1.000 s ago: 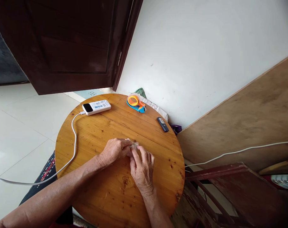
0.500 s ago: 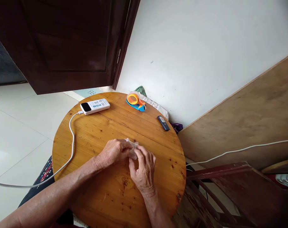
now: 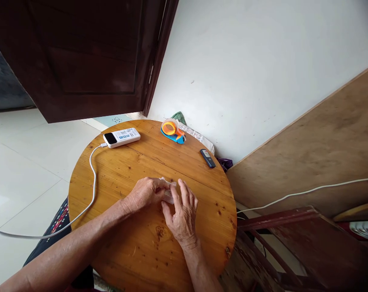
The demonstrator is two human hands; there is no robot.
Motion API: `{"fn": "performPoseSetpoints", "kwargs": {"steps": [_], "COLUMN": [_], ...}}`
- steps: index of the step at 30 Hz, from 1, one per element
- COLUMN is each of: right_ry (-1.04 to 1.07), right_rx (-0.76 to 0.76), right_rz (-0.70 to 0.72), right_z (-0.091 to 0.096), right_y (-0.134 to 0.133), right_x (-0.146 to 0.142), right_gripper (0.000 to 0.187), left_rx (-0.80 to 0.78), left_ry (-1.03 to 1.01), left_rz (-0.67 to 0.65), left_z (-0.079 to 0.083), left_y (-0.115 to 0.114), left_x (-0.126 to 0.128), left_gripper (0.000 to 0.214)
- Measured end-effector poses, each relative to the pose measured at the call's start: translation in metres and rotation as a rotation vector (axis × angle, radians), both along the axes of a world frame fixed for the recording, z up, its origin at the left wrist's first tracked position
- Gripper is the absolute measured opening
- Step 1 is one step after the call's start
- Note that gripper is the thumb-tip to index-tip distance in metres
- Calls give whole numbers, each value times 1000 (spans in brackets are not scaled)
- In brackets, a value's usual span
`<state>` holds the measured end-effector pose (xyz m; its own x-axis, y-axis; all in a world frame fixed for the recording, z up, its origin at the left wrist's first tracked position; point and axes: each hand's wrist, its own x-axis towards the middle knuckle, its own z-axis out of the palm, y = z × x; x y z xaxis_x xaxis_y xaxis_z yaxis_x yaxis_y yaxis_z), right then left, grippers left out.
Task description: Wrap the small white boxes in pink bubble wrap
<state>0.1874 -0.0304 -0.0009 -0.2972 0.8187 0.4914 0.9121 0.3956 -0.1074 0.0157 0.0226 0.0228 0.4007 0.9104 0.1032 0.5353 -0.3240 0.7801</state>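
Observation:
A small bundle of translucent whitish plastic (image 3: 169,198) is over the middle of the round wooden table. My left hand (image 3: 146,195) is closed on its left side, with fingertips and thumb pinching it. Fingers partly hide the bundle, so what it wraps, if anything, cannot be made out. At its right side is my right hand (image 3: 183,217), fingers apart and slightly bent. Its index fingertip meets the bundle's upper right edge, while the thumb lies close to the lower edge.
On the round table (image 3: 111,174) are a white device (image 3: 125,137) with a white cable (image 3: 94,178), an orange-and-blue tape dispenser (image 3: 172,130) and a small dark device (image 3: 207,158). A wall rises behind; a dark red wooden chair (image 3: 293,227) stands right.
My right hand's fingers have lifted and spread apart from the plastic bundle, shifting slightly left. My left hand keeps its grip in about the same spot.

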Motion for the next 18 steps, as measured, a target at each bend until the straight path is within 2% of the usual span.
{"fn": "performPoseSetpoints", "kwargs": {"steps": [6,10,14,18], "right_ry": [146,277,343,388], "right_rx": [41,82,96,84], "right_rz": [31,-5,27,72], "right_z": [1,-3,-7,-4], "right_y": [-1,1,4,6], "right_x": [6,13,16,18], "right_gripper": [51,37,30,25], "left_rx": [-64,-107,-156,-174], "left_ry": [-119,-243,-240,-230], "left_rz": [50,160,239,248], "left_z": [1,-4,-11,-14], "left_y": [3,11,18,21], "left_x": [-4,-9,-10,-9], "left_gripper": [29,29,26,25]}}
